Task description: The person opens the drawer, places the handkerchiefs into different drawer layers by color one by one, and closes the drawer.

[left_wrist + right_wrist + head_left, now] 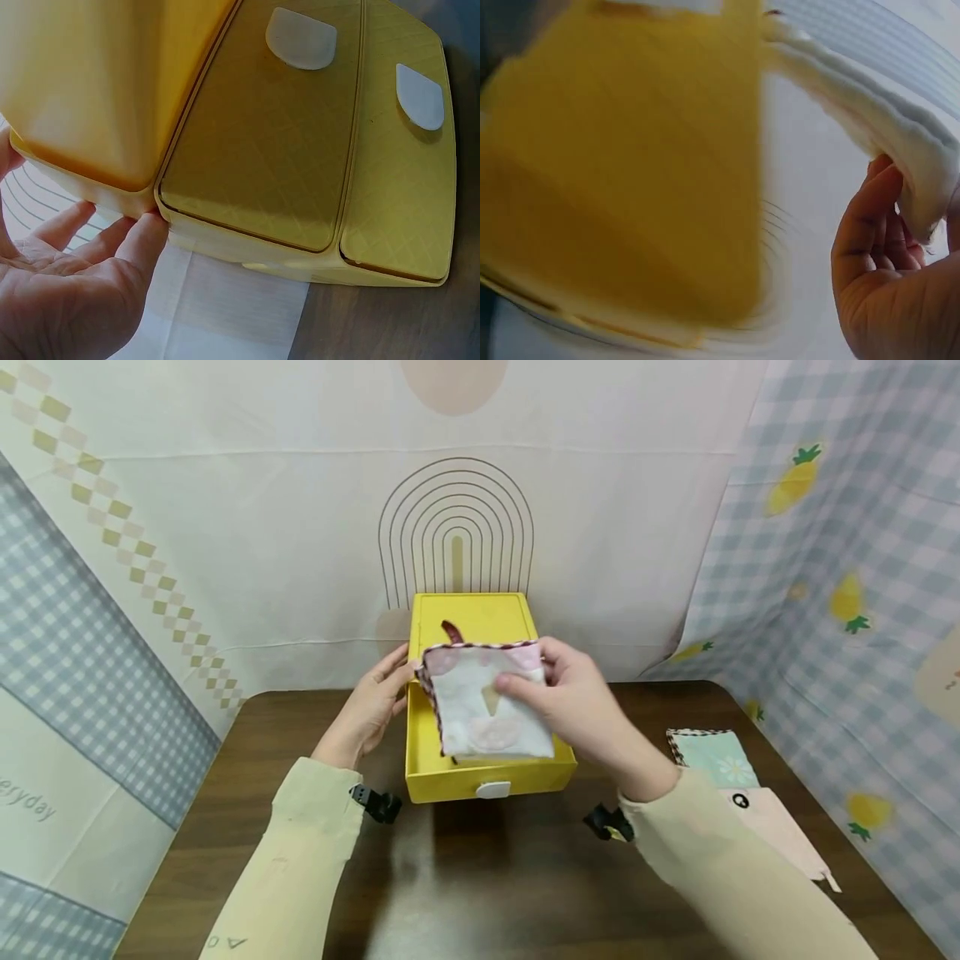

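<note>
A yellow drawer box (474, 614) stands against the back wall with its top drawer (442, 789) pulled out. My right hand (585, 706) pinches a small folded towel (465, 693) by its right edge, thumb on top, above the drawer. The towel is white with pink and tan prints, a dark striped border and a dark red loop, and it hides much of the drawer's inside. My left hand (366, 710) touches the box's left side, its fingers (142, 244) extended along the side wall in the left wrist view.
On the right of the dark wooden table (495, 893) lie a folded mint towel (720, 760) and a pink towel (780, 831). Two lower drawers (262, 142) with white pull tabs are closed. Printed cloth (285, 527) hangs behind and at both sides.
</note>
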A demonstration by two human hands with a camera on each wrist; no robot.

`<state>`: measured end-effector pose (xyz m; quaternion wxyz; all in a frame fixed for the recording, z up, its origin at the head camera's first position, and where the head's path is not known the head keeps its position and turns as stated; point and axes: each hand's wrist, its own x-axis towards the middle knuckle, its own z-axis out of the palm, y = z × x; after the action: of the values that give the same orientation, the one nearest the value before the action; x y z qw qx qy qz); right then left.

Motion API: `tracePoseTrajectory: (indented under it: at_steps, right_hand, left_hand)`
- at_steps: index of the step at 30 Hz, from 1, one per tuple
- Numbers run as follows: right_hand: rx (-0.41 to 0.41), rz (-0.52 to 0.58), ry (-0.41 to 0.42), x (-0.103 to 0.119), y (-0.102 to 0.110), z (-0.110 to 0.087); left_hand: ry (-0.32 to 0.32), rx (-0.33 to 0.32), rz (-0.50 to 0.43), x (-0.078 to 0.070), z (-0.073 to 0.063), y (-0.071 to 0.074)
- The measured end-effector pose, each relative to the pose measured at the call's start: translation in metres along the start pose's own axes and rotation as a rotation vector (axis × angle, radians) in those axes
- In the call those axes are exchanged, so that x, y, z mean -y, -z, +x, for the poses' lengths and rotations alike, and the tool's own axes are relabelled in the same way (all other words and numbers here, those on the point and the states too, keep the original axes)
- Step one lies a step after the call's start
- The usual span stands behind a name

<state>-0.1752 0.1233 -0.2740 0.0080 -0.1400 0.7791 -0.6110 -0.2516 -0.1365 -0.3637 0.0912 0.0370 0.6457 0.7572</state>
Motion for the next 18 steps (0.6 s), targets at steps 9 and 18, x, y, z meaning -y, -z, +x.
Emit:
tracePoseTrajectory:
  at_steps: [9, 18]
  right_hand:
    - [0.096, -0.149, -0.143, -0.030, -0.014, 0.015]
    - [0.120, -0.310, -0.129, -0.035, -0.025, 0.026]
  left_hand:
    - [0.014, -0.027, 0.008, 0.001, 0.002, -0.003]
    - [0.007, -0.017, -0.003, -0.001, -0.001, -0.002]
